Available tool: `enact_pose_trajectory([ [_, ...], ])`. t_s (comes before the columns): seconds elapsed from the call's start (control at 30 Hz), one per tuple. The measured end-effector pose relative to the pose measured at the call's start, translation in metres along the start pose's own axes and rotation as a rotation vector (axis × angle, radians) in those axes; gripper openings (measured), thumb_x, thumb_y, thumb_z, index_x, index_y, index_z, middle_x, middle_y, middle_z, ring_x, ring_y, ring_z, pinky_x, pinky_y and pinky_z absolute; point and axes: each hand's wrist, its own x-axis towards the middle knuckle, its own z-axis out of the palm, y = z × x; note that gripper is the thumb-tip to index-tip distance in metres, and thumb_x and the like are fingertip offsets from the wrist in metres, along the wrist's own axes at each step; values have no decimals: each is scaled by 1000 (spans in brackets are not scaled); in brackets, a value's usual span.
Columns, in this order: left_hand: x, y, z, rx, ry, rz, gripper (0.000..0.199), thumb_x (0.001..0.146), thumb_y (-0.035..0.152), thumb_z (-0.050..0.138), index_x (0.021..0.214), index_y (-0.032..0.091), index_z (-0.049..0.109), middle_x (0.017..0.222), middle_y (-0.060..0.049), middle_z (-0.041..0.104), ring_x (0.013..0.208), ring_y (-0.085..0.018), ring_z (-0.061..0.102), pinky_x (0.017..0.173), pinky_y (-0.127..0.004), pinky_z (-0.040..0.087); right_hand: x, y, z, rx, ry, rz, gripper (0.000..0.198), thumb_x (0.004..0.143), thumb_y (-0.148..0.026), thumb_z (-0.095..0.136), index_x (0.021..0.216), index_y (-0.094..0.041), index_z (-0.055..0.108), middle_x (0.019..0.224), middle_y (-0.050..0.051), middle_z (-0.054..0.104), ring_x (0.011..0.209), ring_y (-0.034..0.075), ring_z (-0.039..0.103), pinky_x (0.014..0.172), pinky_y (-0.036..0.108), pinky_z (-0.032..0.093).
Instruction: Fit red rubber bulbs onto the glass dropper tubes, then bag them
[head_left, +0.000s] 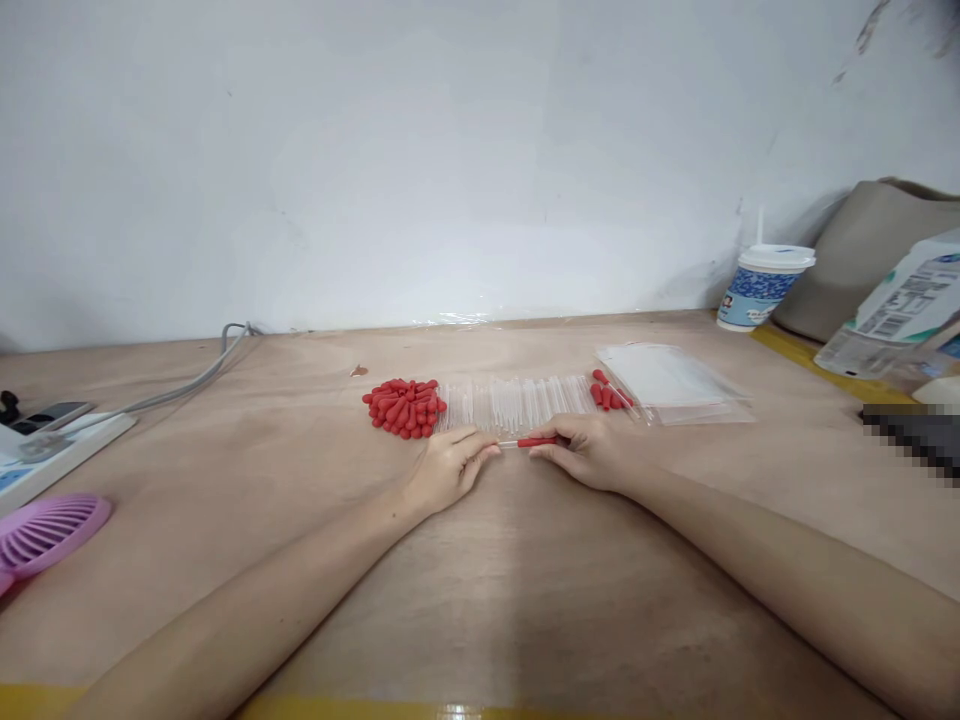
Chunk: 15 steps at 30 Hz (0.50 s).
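Red rubber, by the look of it: one bulb (531, 441) sits pinched in the right grip (590, 453), thumb and fingers closed on it. Facing it, the left grip (455, 464) is clamped on a thin clear tube (509, 444), most of which its fingers hide. From where I stand, bulb and tube lie in one line, end to end and level, just over the near edge of the row of tubes (517, 402) on the wooden surface (360, 570). They seem to meet, though I can't tell how far the tube goes into the bulb.

I'd judge the step in hand to be fitting the one onto the other. What the next move calls for, to my mind, is a straight, gentle push with the tube held close to the joint, since something that slim could snap if bent.

A heap of red bulbs (405, 408) lies at the left end of the row, touching or nearly so. At the right end rest a few red-topped pieces (606, 392), at least one with a clear stem, beside a stack of clear bags (664, 378). Plenty of loose bulbs and tubes remain, so the work looks to be at an early stage.
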Motion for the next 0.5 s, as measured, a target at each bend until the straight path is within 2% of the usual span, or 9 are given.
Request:
enact_pose_trajectory([
  [0.1, -1, 0, 0, -19, 0, -13, 19, 86, 21, 47, 88, 12, 63, 65, -3, 58, 55, -10, 50, 51, -22, 42, 0, 1, -1, 64, -21, 27, 14, 78, -27, 58, 88, -23, 69, 72, -1, 68, 62, 12, 60, 57, 21, 46],
  [0.27, 2, 0, -1, -92, -3, -10, 18, 85, 22, 50, 94, 13, 62, 74, -5, 63, 63, -12, 54, 58, -23, 45, 2, 7, 6, 361, 15, 32, 17, 80, -30, 55, 92, -23, 66, 88, 1, 68, 80, 14, 62, 72, 26, 48],
  [0.4, 4, 1, -5, -123, -14, -19, 27, 83, 26, 51, 107, 13, 57, 94, -9, 62, 85, -17, 55, 75, -31, 46, 13, 19, -1, 653, 170, 192, 31, 74, -37, 60, 99, -20, 57, 84, 4, 67, 77, 15, 62, 68, 28, 48],
  [0.5, 4, 1, -5, -116, 12, -77, 28, 85, 25, 47, 109, 13, 55, 97, -10, 61, 89, -18, 54, 80, -33, 44, 28, 40, -29, 716, 326, 334, 35, 69, -42, 64, 94, -20, 54, 72, 2, 64, 66, 13, 59, 60, 26, 46],
])
